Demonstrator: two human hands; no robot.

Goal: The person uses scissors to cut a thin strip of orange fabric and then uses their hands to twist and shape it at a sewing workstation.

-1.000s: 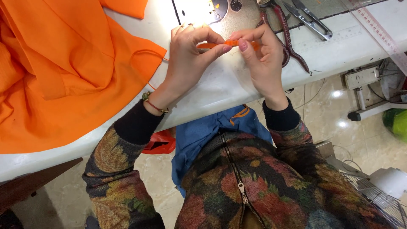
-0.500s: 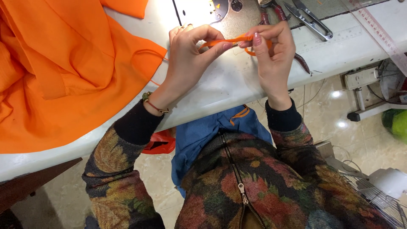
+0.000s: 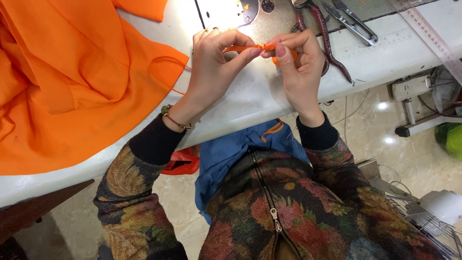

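Note:
Both hands are raised over the white sewing table and pinch a thin orange fabric strip between them. My left hand holds the strip's left part with thumb and forefinger. My right hand grips its bunched right end, and a bit of orange shows under the fingers. A large orange cloth lies spread on the table to the left, with a thin orange loop at its edge near my left wrist.
The sewing machine's metal plate lies just beyond the hands. Thread snips and a dark red cord lie at the right. A ruler runs along the table's right end. Tiled floor and a machine stand show below right.
Both hands have shifted slightly left and up with the strip. The strip is now more bunched between the fingertips, and the hands are closer together.

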